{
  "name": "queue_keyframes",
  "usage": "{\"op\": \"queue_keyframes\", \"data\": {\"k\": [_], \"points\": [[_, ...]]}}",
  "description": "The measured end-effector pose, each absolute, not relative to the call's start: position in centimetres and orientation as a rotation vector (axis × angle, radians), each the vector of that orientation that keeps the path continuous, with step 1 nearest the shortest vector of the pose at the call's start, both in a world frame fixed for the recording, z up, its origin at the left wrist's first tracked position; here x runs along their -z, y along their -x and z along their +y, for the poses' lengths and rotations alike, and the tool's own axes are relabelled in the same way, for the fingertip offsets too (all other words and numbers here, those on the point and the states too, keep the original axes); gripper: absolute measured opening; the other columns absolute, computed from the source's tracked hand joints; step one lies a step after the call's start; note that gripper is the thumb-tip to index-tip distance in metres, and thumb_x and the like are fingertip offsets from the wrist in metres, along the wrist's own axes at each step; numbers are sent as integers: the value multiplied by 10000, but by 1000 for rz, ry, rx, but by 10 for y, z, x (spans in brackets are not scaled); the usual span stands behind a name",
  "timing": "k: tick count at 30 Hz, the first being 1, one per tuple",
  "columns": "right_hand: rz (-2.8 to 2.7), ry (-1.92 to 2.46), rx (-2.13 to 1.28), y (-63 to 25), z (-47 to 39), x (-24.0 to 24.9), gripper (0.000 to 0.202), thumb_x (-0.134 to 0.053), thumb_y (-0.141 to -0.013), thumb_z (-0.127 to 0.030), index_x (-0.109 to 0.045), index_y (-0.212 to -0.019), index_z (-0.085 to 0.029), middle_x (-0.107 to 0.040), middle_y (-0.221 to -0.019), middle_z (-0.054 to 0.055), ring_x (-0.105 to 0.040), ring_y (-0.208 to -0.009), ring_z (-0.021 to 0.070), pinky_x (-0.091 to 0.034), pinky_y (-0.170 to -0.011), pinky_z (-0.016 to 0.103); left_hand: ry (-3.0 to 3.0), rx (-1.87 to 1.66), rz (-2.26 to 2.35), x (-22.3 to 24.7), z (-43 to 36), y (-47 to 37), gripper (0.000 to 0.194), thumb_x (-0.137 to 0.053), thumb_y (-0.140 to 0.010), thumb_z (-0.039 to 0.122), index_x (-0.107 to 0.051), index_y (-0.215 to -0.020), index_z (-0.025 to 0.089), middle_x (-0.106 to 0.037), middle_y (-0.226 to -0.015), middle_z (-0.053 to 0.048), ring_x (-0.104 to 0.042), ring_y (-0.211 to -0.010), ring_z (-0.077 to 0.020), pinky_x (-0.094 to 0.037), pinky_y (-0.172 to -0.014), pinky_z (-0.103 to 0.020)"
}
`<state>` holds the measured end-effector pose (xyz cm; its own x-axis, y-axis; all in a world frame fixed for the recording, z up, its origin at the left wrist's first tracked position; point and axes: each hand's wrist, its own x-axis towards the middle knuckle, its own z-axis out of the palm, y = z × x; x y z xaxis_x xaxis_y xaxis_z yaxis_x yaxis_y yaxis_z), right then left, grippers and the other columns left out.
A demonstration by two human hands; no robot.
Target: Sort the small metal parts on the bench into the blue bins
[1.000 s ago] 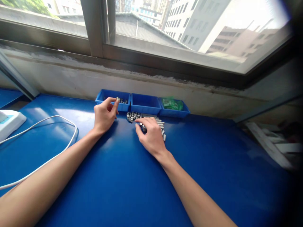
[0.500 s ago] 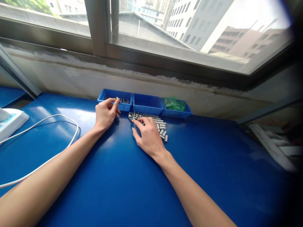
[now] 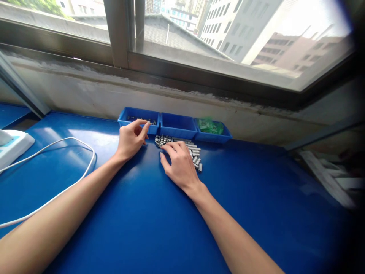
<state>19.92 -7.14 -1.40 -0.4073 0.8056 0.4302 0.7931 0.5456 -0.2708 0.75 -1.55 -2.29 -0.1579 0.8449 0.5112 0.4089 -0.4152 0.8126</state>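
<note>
Left hand [image 3: 131,140] shifted rightward — by the leftmost blue bin [image 3: 154,129].

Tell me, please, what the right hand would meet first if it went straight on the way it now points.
The right hand would probably meet the cluster of small metal parts first, lying just ahead of it; depth is unclear, so they may be touching.

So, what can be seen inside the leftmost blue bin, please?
The leftmost blue bin holds small metallic-looking pieces; the left hand covers part of its front, so whatever lies behind the hand cannot be seen.
</note>
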Motion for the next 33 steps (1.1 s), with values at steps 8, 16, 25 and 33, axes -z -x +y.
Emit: {"op": "queue_keyframes", "data": {"k": [8,16,25,33], "points": [[-2277,1324,-14,-201,-71,16,230,-573,-967,-260,-719,-1122,-173,-673,-1151,116,-549,-1103,287,-482,-994,441,-1872,-1511,1405,25,-18,-9,302,-608,-945,451,-724,-949,172,-641,-552,24,-562,-412,-101,-439,-478,-207],[-2264,1285,-101,-201,-69,17,216,-600,-952,-222,-723,-1122,-171,-711,-1101,102,-549,-1081,284,-486,-978,439,-1982,-1493,1418,24,-18,-9,293,-590,-955,434,-717,-936,170,-627,-554,26,-555,-460,-101,-433,-516,-203],[-2254,1191,-146,-208,-63,23,295,-498,-988,-141,-728,-1158,-212,-718,-1055,96,-594,-1027,262,-504,-957,419,-2121,-1429,1412,25,-21,-10,284,-575,-963,411,-724,-966,169,-614,-565,28,-524,-463,-97,-414,-531,-210],[-2054,1101,-259,-207,-63,19,250,-510,-983,-158,-733,-1086,-205,-749,-1068,79,-672,-1018,235,-523,-941,377,-2441,-1338,1356,30,-25,-12,244,-556,-983,364,-726,-1008,191,-663,-642,13,-549,-513,-98,-401,-573,-213]]}}
